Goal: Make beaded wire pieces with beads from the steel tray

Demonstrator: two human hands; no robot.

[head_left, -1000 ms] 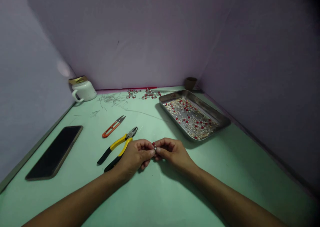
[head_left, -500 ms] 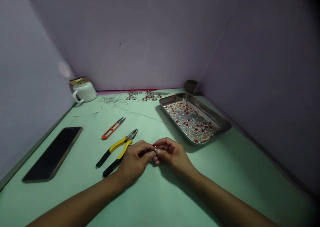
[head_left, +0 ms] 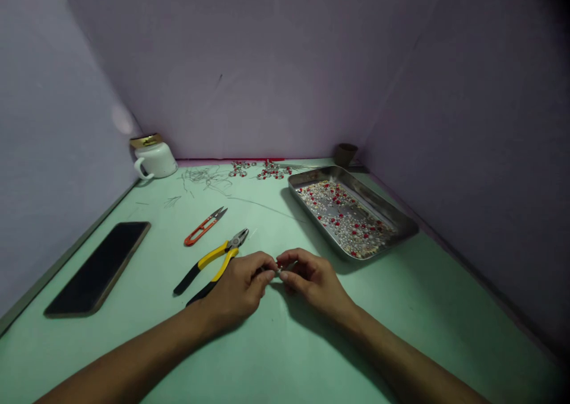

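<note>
Between my fingertips is a small beaded piece (head_left: pixel 279 267) with red and silvery beads, mostly covered by the fingers. My left hand (head_left: pixel 247 279) pinches it from the left, thumb and index finger closed. From the right, my right hand (head_left: pixel 309 276) holds it with thumb and forefinger in a pinch. Pliers with yellow and black handles (head_left: pixel 216 261) lie beside my left hand, their handle ends partly behind the wrist. Farther back rest orange thread snips (head_left: pixel 201 232). A metal tray (head_left: pixel 317 221) of loose red, white and gold beads stands to the right.
A black phone (head_left: pixel 98 267) lies at the left. At the back are a white mug (head_left: pixel 157 160), a tangle of thin wire (head_left: pixel 205 177), beaded rings (head_left: pixel 272 169) and a small dark cup (head_left: pixel 345 154). Walls enclose the green table on three sides.
The view has shifted slightly, so the table things sit a little farther right. My fingers have changed their grip on the beaded piece, and less of it shows.
</note>
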